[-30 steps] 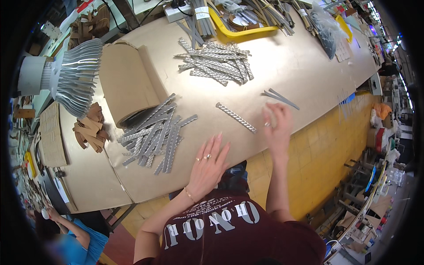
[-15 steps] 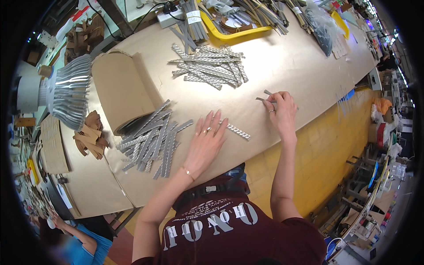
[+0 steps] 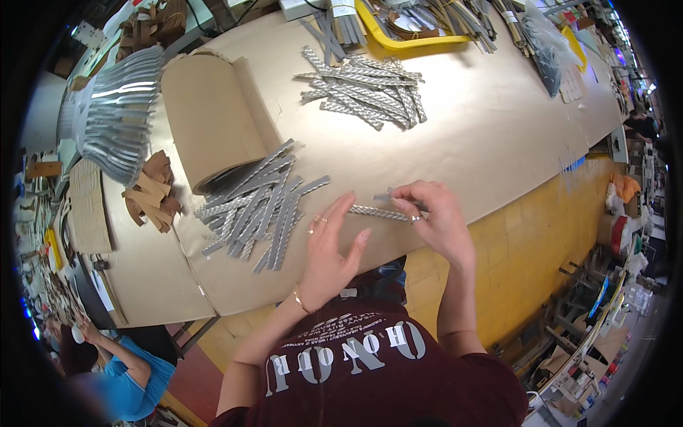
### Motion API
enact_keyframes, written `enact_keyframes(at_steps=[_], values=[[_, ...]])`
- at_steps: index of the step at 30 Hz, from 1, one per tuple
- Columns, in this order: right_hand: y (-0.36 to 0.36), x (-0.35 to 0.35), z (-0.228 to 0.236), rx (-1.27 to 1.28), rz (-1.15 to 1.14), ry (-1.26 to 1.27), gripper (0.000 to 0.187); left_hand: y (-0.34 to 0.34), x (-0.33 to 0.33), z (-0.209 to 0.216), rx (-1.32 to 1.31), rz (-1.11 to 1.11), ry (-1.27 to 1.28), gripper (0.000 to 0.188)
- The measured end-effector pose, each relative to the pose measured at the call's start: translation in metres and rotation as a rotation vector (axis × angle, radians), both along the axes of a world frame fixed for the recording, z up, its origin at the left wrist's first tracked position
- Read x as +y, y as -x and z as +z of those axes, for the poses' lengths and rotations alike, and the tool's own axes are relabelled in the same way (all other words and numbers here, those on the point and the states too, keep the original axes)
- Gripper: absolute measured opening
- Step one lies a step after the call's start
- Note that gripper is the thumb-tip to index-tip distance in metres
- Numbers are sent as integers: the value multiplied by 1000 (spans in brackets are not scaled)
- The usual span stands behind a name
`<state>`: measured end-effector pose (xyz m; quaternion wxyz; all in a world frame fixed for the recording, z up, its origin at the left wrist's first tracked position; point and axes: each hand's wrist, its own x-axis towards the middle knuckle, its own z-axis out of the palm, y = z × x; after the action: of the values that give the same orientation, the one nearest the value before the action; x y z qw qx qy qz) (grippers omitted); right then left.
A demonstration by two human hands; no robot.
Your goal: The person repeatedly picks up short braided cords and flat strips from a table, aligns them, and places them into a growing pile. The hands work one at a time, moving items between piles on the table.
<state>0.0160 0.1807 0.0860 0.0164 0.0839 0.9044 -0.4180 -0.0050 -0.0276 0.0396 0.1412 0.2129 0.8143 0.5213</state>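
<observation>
A silvery braided strip (image 3: 377, 211) lies on the table between my hands. My left hand (image 3: 329, 245) rests beside its left end, open, with the thumb spread away from the fingers. At the strip's other end is my right hand (image 3: 440, 217), its fingers pinched on thin grey strips (image 3: 385, 196) whose ends are blurred. My right fingers cover that end of the braid, so I cannot tell whether they touch it. Left of my left hand lies a loose pile of grey-backed braided strips (image 3: 267, 213). Farther back is a second pile, of silvery braided strips (image 3: 370, 89).
A rolled brown sheet (image 3: 213, 117) stands behind the left pile, with a ribbed metal lamp (image 3: 121, 114) beside it. Brown scraps (image 3: 153, 192) lie near the lamp. A yellow tray (image 3: 416, 44) and bundled strips (image 3: 345, 25) sit at the back. Someone in blue (image 3: 142, 377) is at lower left.
My right hand has come down and left with the grey strips, to the braid's right end. My left hand has lifted off the braid and turned, thumb spread. The whole view has shifted slightly.
</observation>
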Motion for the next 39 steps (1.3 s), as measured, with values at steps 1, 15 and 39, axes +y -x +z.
enact_keyframes(at_steps=[1, 15, 39], values=[[0, -3, 1, 8, 26, 23, 11, 5, 0, 2, -111, 39, -79, 54], [-6, 20, -28, 75, -255, 87, 24, 16, -6, 16, -21, 103, -203, 3], [-2, 8, -6, -136, 142, 707, 35, 10, -30, 23, 87, 141, -253, 9]])
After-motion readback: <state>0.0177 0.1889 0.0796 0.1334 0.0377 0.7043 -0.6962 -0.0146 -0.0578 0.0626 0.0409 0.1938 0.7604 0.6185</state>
